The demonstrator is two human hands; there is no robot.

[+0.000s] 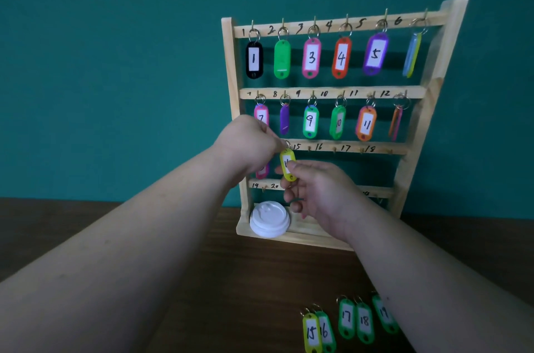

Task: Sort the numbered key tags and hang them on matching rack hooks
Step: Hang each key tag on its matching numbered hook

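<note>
**A:** In the head view, how are the arms placed?

**B:** Both forearms come up from the bottom edge toward the wooden rack (332,147). It stands on the table (231,280) against a teal wall. The left hand (248,144) is the higher one, knuckles up, in front of the third rail. The right hand (320,190) sits just below and beside it, with its back toward the camera.

**A:** And the fingers?

**B:** The left fingers (273,138) are bunched tight. They pinch the metal ring (287,145) of the yellow tag (286,156) right at the third rail, just left of the written 15. The right thumb lies on the tag's face and a fingertip shows behind it, so that hand pinches the tag's body. Its other fingers are curled in over a sliver of green I can't identify.

**A:** Is the ring on a hook?

**B:** I can't tell, because the left fingers cover that spot.

**A:** What about the other tags?

**B:** Tags hang from every hook on the top two rails. A pink tag (262,172) peeks out behind the left hand. On the table by the right forearm lie tag 15 (311,331), tag 16 (327,334), tag 17 (346,318), tag 18 (364,322) and tag 19 (384,313), the last partly under the arm. A white lid (269,219) rests on the rack's base.
</note>
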